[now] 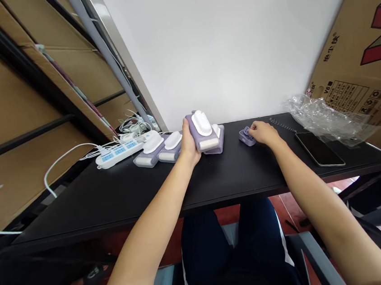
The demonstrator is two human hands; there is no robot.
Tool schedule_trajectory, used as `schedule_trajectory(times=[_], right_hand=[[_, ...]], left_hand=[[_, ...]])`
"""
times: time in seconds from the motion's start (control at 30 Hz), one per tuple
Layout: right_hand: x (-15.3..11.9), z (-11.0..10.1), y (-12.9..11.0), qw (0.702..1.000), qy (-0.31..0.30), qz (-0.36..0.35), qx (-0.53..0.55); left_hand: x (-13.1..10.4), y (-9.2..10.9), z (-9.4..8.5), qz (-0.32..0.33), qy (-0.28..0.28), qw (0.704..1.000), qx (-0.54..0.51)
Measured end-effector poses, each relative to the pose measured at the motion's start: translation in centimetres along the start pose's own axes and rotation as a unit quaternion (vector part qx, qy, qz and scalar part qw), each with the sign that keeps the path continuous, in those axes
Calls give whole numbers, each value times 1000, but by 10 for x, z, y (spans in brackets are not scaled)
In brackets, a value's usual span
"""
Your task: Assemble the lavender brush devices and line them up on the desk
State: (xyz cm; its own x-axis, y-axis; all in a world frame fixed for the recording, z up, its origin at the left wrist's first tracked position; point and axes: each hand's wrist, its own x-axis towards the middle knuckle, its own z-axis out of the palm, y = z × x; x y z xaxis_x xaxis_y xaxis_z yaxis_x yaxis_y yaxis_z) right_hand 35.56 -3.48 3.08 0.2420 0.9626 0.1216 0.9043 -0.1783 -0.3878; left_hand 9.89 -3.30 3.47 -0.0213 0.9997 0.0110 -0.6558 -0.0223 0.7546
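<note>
My left hand [188, 146] is wrapped around a purple block-shaped device [206, 137] with a white oval part [201, 123] on its face, held tilted above the table. Behind it lies a similar purple device [218, 145], partly hidden. To the left two more rest on the tabletop, one purple device [146, 160] beside another [168, 155], each topped by a white oval piece. My right hand [263, 131] is at a small purple open box [246, 139], its fingertips pinched at the box's inside. What they pinch, if anything, is hidden.
A white power strip [120, 152] with tangled white cables lies at the left of the black table [115, 200]. On the right are a phone [319, 149], a coiled cord [282, 124], crumpled clear plastic [327, 117] and a large cardboard box [358, 93]. A white wall [228, 48] stands behind.
</note>
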Motion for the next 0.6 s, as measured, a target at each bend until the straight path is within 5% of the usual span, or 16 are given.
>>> schedule_trajectory(times=[0.17,0.33,0.5,0.6], right_hand=[[-1,-3,1,996,68,5,66],[-1,-4,2,991,103,6,89],[-1,-5,1,990,104,7,96],[-1,-5,1,991,97,10,93]], left_hand=[[21,-4,-12,16,109,993,32],[34,4,-26,116,91,980,135],[37,12,-42,274,169,892,317],[42,14,-52,276,166,856,404]])
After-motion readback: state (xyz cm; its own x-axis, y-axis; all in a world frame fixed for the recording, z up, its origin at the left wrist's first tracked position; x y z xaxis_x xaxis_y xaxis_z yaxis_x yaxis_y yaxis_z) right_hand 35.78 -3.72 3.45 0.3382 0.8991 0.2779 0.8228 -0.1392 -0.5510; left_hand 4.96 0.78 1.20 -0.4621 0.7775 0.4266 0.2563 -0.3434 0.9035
